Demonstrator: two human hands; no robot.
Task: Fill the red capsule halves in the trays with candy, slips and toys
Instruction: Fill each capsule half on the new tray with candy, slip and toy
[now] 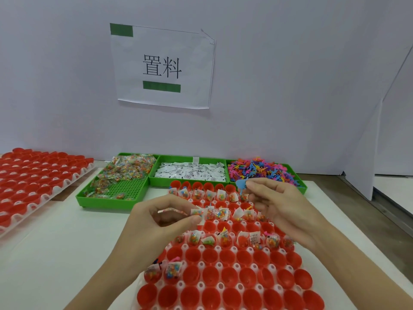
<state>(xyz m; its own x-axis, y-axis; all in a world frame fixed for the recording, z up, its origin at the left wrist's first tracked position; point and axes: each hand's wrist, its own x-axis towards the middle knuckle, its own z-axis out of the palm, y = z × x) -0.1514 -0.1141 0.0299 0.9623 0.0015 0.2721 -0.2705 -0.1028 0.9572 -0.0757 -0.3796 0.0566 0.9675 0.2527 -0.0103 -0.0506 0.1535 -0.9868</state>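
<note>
A white tray (202,265) of red capsule halves (226,257) lies in front of me; some rows hold candy packets, slips and toys, others are bare. My left hand (161,217) pinches a clear candy packet (173,211) over the tray's left side. My right hand (279,204) pinches a small blue toy (242,184) above the tray's far right corner. Behind the tray stand three green bins: candy packets (125,170), white slips (191,172) and coloured toys (259,171).
A second white tray (55,191) of empty red capsule halves sits at the far left. A white wall with a printed paper sign (162,67) rises just behind the bins. A white partition (380,135) stands at the right.
</note>
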